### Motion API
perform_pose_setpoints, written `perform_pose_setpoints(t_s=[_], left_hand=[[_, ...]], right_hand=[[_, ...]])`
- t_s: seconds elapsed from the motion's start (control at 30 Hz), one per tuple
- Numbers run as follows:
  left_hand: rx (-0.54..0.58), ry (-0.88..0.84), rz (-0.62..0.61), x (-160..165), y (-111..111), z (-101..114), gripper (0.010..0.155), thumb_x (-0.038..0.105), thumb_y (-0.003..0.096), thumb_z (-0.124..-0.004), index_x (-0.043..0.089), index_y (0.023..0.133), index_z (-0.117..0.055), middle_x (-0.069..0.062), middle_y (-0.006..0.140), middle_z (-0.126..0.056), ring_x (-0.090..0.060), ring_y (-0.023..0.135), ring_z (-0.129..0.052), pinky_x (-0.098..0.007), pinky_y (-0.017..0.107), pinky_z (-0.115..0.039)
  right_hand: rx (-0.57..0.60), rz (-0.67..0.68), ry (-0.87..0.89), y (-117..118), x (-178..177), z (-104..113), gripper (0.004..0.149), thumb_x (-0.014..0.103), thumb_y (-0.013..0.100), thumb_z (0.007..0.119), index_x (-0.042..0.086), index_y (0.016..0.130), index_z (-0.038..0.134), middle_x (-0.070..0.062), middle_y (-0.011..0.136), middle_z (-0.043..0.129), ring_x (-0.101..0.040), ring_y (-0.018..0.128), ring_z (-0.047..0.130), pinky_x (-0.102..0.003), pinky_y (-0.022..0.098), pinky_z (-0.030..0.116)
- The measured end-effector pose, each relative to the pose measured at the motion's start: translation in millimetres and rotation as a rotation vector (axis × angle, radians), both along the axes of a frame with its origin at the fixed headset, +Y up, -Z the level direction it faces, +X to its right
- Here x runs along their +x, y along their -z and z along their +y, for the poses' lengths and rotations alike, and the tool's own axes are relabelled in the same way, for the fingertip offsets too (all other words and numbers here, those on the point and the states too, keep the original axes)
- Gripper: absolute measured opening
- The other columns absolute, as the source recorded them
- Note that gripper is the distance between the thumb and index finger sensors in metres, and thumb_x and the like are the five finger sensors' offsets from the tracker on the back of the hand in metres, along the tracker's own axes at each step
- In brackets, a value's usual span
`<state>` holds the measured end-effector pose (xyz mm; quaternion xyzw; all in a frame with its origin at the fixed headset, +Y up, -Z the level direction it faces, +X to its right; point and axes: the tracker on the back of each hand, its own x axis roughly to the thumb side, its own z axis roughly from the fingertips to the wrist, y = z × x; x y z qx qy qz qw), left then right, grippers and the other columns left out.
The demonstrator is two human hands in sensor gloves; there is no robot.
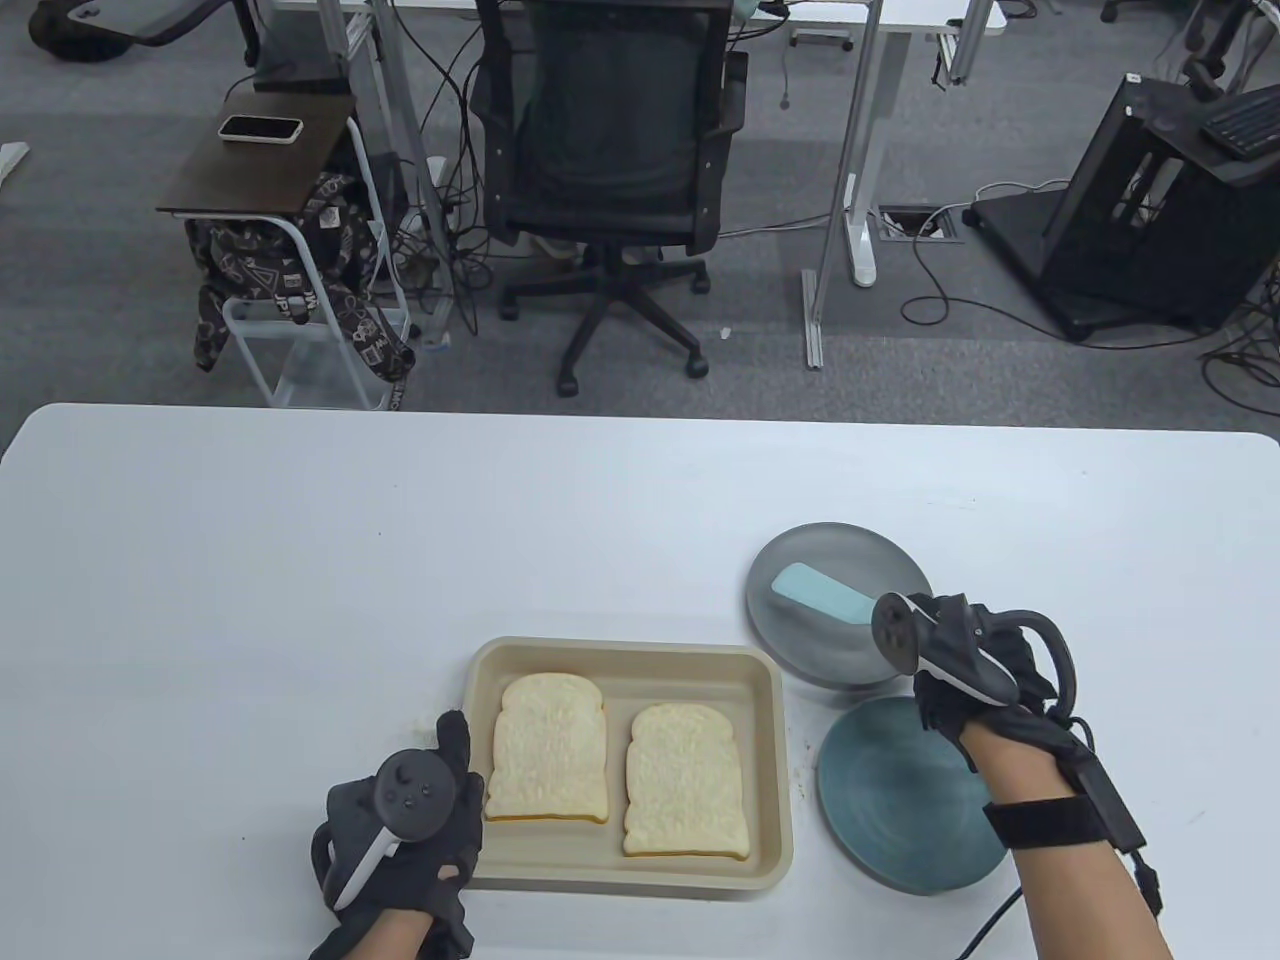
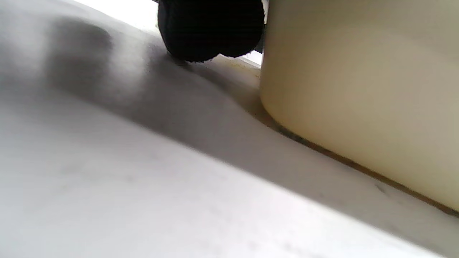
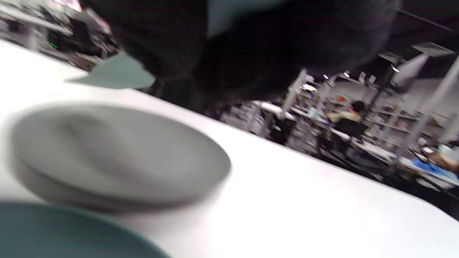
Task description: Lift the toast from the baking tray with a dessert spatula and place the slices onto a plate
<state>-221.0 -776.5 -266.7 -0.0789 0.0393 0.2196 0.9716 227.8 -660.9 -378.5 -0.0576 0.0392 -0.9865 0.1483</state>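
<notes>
Two pale toast slices, one on the left (image 1: pixel 547 747) and one on the right (image 1: pixel 686 781), lie flat in a beige baking tray (image 1: pixel 640 660). My left hand (image 1: pixel 420 820) rests at the tray's near-left corner; a gloved fingertip (image 2: pixel 209 32) touches the table beside the tray wall (image 2: pixel 358 96). My right hand (image 1: pixel 950 665) holds the light-teal dessert spatula (image 1: pixel 820 593), whose blade (image 3: pixel 114 73) hangs over the grey plate (image 1: pixel 800 650). A teal plate (image 1: pixel 900 800) lies just nearer, partly under my right wrist.
The grey plate (image 3: pixel 118 157) and teal plate (image 3: pixel 64 233) sit close together right of the tray. Beyond the white table (image 1: pixel 400 560) stand an office chair (image 1: pixel 610 150), a side table with a phone (image 1: pixel 260 128), desk legs and cables.
</notes>
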Motion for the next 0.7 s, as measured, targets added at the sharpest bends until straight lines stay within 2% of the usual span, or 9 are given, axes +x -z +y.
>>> perform_pose_setpoints(t_s=[0.13, 0.23, 0.3, 0.4, 0.53, 0.7], left_hand=[[0.0, -0.008, 0.002, -0.7, 0.4, -0.8, 0.064, 0.039, 0.0602, -0.065, 0.022, 0.114, -0.036, -0.003, 0.093, -0.075, -0.03, 0.08, -0.081, -0.079, 0.072, -0.037], [-0.001, -0.009, 0.006, -0.5, 0.2, -0.9, 0.063, 0.039, 0.0605, -0.065, 0.023, 0.115, -0.036, -0.003, 0.094, -0.074, -0.03, 0.081, -0.081, -0.079, 0.072, -0.037], [-0.001, -0.02, 0.006, -0.8, 0.2, -1.2, 0.063, 0.039, 0.0606, -0.065, 0.023, 0.115, -0.036, -0.003, 0.093, -0.075, -0.03, 0.081, -0.08, -0.079, 0.072, -0.037], [-0.003, -0.037, 0.005, -1.7, 0.0, -2.0, 0.063, 0.039, 0.0607, -0.064, 0.023, 0.115, -0.035, -0.002, 0.094, -0.074, -0.03, 0.081, -0.08, -0.079, 0.073, -0.036], [-0.008, -0.055, 0.01, -2.1, -0.7, -2.8, 0.063, 0.039, 0.061, -0.064, 0.024, 0.115, -0.035, -0.002, 0.094, -0.073, -0.03, 0.082, -0.079, -0.079, 0.073, -0.035], [-0.011, -0.066, 0.01, -2.8, -0.8, -3.1, 0.063, 0.04, 0.0612, -0.063, 0.024, 0.115, -0.034, -0.002, 0.094, -0.073, -0.03, 0.082, -0.078, -0.079, 0.073, -0.035]], right_hand=[[0.019, 0.223, 0.073, -52.3, -48.4, 32.3, 0.053, 0.042, 0.04, 0.075, 0.026, 0.09, 0.077, -0.009, 0.071, 0.093, -0.026, 0.043, 0.097, -0.043, 0.029, 0.089], [-0.029, 0.313, -0.004, -81.5, -85.4, 36.0, 0.051, 0.041, 0.04, 0.078, 0.026, 0.089, 0.078, -0.009, 0.073, 0.093, -0.027, 0.045, 0.097, -0.045, 0.031, 0.088], [-0.02, 0.378, -0.075, -99.2, -114.2, 31.3, 0.05, 0.04, 0.039, 0.081, 0.025, 0.087, 0.081, -0.009, 0.071, 0.095, -0.027, 0.044, 0.098, -0.045, 0.03, 0.088], [0.015, 0.418, -0.136, -110.1, -142.7, 26.6, 0.049, 0.038, 0.037, 0.084, 0.024, 0.084, 0.085, -0.008, 0.07, 0.097, -0.027, 0.043, 0.1, -0.045, 0.029, 0.089], [0.026, 0.421, -0.262, -112.2, -174.2, 22.7, 0.049, 0.038, 0.037, 0.085, 0.023, 0.083, 0.086, -0.008, 0.068, 0.098, -0.028, 0.041, 0.1, -0.045, 0.028, 0.089], [0.002, 0.395, -0.316, -106.0, -188.7, 22.1, 0.049, 0.038, 0.037, 0.085, 0.022, 0.083, 0.086, -0.009, 0.068, 0.098, -0.028, 0.041, 0.1, -0.045, 0.027, 0.089]])
